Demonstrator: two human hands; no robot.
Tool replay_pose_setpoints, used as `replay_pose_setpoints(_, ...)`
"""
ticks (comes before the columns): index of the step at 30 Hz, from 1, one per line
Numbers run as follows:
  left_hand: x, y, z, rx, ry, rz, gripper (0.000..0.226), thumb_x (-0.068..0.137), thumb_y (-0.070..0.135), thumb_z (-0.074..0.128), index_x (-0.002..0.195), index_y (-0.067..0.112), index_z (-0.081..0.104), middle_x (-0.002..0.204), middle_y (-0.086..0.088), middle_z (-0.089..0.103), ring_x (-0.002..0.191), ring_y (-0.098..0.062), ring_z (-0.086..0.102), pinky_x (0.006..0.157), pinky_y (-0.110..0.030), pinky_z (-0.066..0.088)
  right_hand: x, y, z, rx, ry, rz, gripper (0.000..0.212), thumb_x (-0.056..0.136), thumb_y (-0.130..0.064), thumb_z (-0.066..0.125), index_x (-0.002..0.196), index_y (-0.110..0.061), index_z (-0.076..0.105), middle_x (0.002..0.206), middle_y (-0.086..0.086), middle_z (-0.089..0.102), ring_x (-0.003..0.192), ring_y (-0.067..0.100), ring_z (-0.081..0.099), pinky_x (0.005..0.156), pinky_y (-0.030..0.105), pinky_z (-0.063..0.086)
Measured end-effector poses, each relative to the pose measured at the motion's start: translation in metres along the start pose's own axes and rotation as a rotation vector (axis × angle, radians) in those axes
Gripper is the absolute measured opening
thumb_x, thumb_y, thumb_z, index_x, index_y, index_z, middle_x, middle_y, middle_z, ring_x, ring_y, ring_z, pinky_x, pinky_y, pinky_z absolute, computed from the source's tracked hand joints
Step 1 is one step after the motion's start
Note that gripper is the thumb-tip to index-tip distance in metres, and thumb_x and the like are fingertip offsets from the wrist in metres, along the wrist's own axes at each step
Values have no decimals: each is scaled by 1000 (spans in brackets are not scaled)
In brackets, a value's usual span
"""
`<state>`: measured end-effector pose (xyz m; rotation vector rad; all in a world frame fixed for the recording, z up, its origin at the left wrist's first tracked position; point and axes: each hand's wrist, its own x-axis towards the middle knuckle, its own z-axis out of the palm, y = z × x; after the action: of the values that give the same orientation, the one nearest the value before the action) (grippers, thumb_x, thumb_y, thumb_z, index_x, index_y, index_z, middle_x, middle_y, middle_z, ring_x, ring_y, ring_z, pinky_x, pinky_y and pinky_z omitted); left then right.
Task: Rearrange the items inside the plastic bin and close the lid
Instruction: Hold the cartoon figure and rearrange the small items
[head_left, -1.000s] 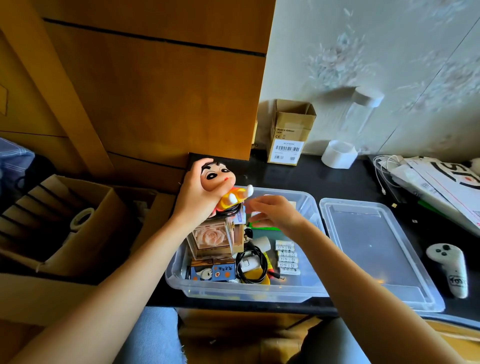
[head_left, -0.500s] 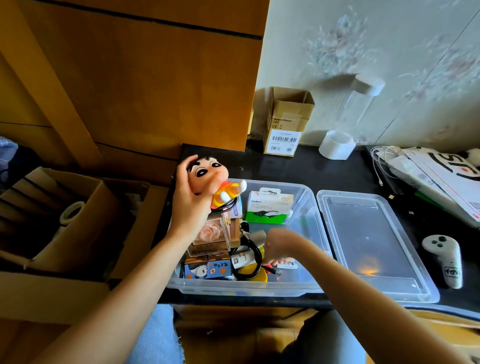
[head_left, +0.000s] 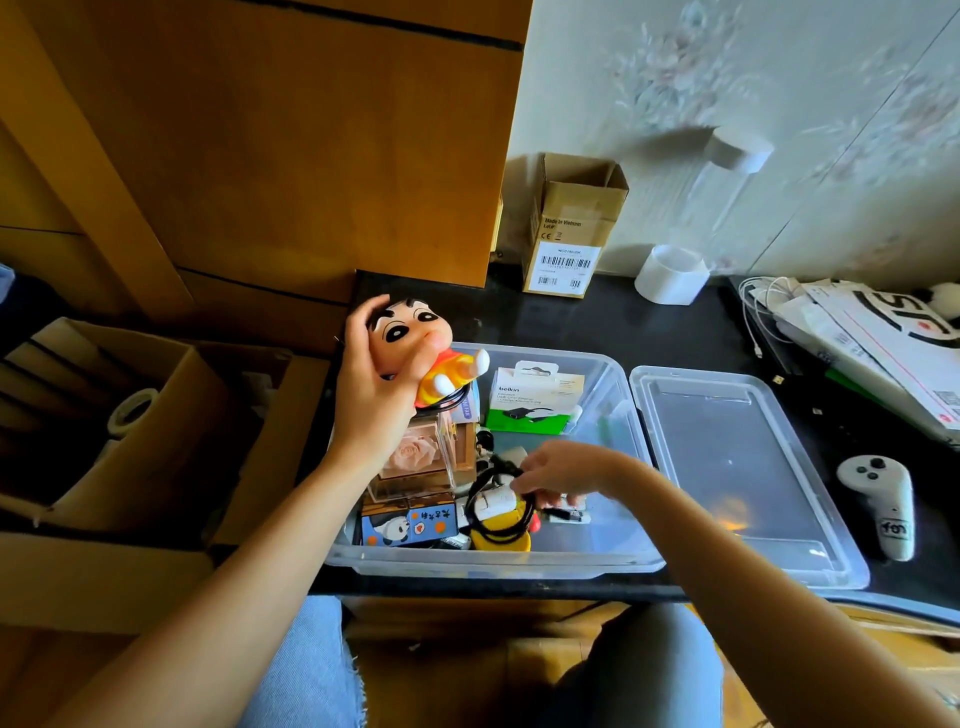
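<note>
A clear plastic bin (head_left: 498, 564) stands on the dark desk, its clear lid (head_left: 727, 467) lying flat to its right. My left hand (head_left: 371, 400) grips a cartoon boy figurine (head_left: 415, 343) above the bin's left side. Under it sit a clear box with a pink rose (head_left: 415, 457) and a blue panda box (head_left: 410, 527). A white and green Belkin box (head_left: 535, 400) leans at the back. My right hand (head_left: 561, 473) reaches low into the bin, fingers curled at a white strip (head_left: 569, 514) beside a black cable coil (head_left: 498, 512) on a yellow object; the grip is partly hidden.
A white game controller (head_left: 883, 499) lies right of the lid. A small cardboard box (head_left: 569, 228), a white cup (head_left: 670, 275) and a clear bottle (head_left: 722, 192) stand by the wall. Papers and cables (head_left: 857, 332) pile at far right. An open cardboard carton (head_left: 119, 415) sits left.
My right hand moved from the Belkin box at the back down to the bin's front, onto the white strip. My left hand kept holding the figurine, shifting slightly.
</note>
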<state>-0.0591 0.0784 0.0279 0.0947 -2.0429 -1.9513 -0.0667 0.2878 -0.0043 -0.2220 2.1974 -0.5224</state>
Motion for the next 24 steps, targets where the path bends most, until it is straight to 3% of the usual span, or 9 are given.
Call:
replay_pose_setpoints(2, 0, 0, 0, -8, -3, 6, 59, 77, 45, 70, 126, 36, 41, 126, 3, 51, 107, -4, 55, 73, -14, 52, -14, 2, -20, 83, 48, -8, 21, 97, -23, 47, 83, -12, 57, 67, -3, 55, 56, 5, 47, 46, 9, 38)
replay_pose_setpoints(7, -1, -1, -1, -37, -6, -15, 60, 74, 48, 70, 126, 38, 42, 121, 9, 52, 102, 1, 55, 67, -10, 50, -46, 4, -51, 651, 181, -159, 21, 95, -18, 50, 77, -11, 61, 60, 1, 54, 48, 5, 48, 43, 13, 32)
replay_pose_setpoints(11, 7, -3, -6, -165, 71, -103, 51, 78, 46, 64, 124, 34, 45, 120, 2, 54, 97, -13, 60, 48, -17, 47, -41, -26, -56, 949, 208, -269, 24, 96, -17, 47, 76, -12, 59, 54, -2, 52, 42, 4, 46, 38, 12, 29)
replay_pose_setpoints(13, 16, -4, -10, -219, 115, -169, 61, 76, 50, 57, 127, 18, 47, 119, -10, 58, 93, -23, 63, 43, -22, 43, -32, -47, -57, 948, 221, -272, 24, 97, -17, 47, 76, -10, 59, 53, -1, 51, 40, 4, 45, 37, 12, 29)
replay_pose_setpoints(15, 23, -5, -15, -283, 127, -210, 68, 80, 54, 50, 127, 6, 48, 117, -21, 58, 93, -29, 62, 47, -23, 43, -21, -67, -56, 852, 261, -221, 24, 96, -16, 49, 76, -7, 57, 56, 3, 50, 39, 6, 44, 36, 13, 31)
replay_pose_setpoints(19, 29, 10, -28, -270, 163, -99, 49, 92, 39, 41, 123, 2, 52, 114, -25, 57, 89, -22, 59, 48, -19, 45, 0, -90, -49, 700, 251, -111, 23, 96, -11, 49, 74, -4, 51, 55, 7, 40, 34, 8, 36, 35, 15, 31)
replay_pose_setpoints(21, 33, 25, -27, -201, 100, 43, 43, 91, 30, 43, 114, -3, 55, 112, -24, 57, 86, -20, 61, 47, -19, 46, 6, -94, -47, 636, 281, -79, 23, 95, -12, 51, 73, -5, 49, 55, 6, 38, 39, 11, 34, 37, 16, 31)
replay_pose_setpoints(24, 27, 41, -9, -124, -58, 90, 58, 74, 45, 58, 114, 3, 53, 109, -4, 62, 92, -10, 63, 57, -15, 49, 11, -93, -44, 563, 297, -78, 25, 94, -14, 54, 70, -9, 48, 53, 3, 39, 37, 9, 36, 36, 16, 34)
